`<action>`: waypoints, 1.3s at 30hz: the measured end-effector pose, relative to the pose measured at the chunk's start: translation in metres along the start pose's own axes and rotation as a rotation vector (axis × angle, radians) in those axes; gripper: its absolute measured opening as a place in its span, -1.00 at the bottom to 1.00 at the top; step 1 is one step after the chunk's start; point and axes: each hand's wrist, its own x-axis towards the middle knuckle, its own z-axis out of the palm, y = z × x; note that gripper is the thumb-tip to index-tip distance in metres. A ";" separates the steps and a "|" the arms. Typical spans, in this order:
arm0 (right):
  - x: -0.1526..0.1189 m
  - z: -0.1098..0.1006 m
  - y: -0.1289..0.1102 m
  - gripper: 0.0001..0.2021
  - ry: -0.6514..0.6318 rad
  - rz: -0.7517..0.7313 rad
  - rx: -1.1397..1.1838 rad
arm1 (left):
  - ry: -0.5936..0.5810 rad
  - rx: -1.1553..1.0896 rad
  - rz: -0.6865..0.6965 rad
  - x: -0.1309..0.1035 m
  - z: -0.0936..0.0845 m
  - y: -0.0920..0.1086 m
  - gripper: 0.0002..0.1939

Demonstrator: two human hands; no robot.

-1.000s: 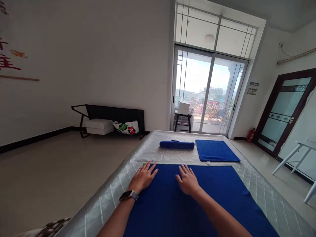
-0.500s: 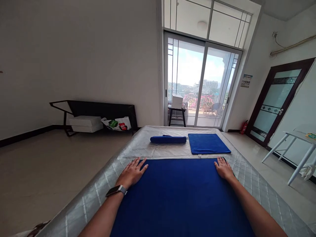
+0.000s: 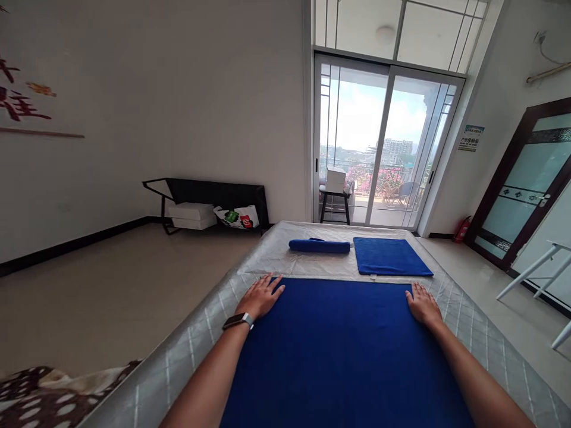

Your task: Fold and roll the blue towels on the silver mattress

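Note:
A large blue cloth (image 3: 343,345) lies spread flat on the silvery quilted mattress (image 3: 209,315). My left hand (image 3: 260,295) rests palm down on its far left corner, fingers spread, a watch on the wrist. At the far right corner lies my right hand (image 3: 424,303), flat with the fingers stretched out. Beyond the far edge sit a rolled blue cloth (image 3: 319,246) and, to its right, a blue cloth folded into a flat square (image 3: 392,257). The near end of the large cloth runs out of view.
A black bench frame (image 3: 214,191) lies by the wall with white boxes (image 3: 191,215) and a printed bag (image 3: 238,217). Past the mattress are glass sliding doors (image 3: 383,148). Brown spotted fabric (image 3: 57,398) is at lower left, a white-legged table (image 3: 530,273) at right.
The camera view has turned left, so everything appears farther right, and the spotted fabric shows more. Both hands stay flat at the cloth's far corners.

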 end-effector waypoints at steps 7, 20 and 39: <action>-0.013 -0.019 -0.051 -0.60 0.054 -0.080 -0.005 | 0.038 -0.031 0.020 0.001 0.003 0.000 -0.37; -0.064 -0.001 -0.194 -0.33 -0.223 -0.482 0.226 | 0.025 -0.021 0.019 0.000 0.001 0.001 -0.37; -0.008 -0.001 -0.003 -0.36 -0.184 0.034 0.087 | 0.143 0.061 0.152 0.000 -0.004 -0.010 -0.34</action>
